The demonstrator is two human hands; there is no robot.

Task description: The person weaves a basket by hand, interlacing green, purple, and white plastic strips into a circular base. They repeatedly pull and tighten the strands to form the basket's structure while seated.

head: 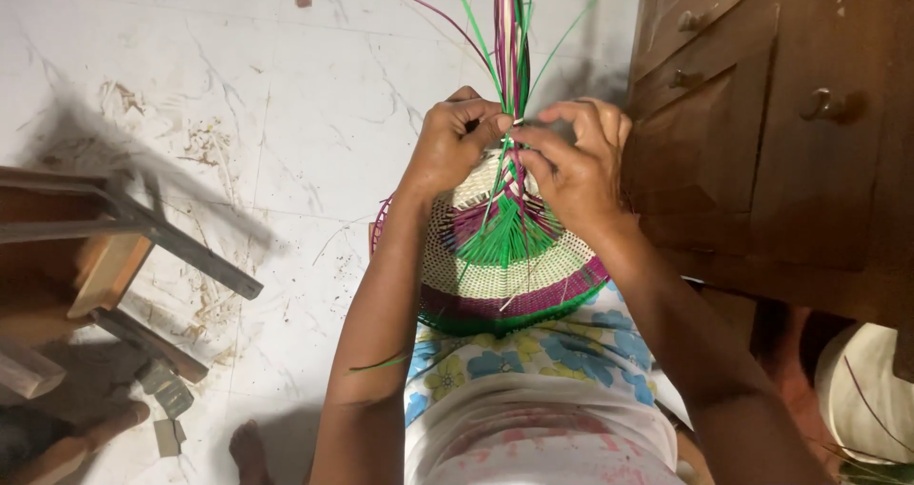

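Observation:
A woven basket [505, 276] with cream, green and purple bands rests on my lap, its rounded side up. Long green and purple strips [509, 38] rise from its top in a bundle. My left hand [452, 147] pinches the strips at the base of the bundle, fingers closed on them. From the other side my right hand [576, 161] grips the same strips, fingertips meeting the left hand's. A green fan of strips [505, 237] spreads down the basket below my hands.
A dark wooden cabinet [762, 114] with knobs stands close on the right. Wooden planks and a frame [105, 257] lie on the white marble floor [238, 95] at left. A pale round container [866, 380] with loose strips sits at bottom right. My foot [252, 452] shows below.

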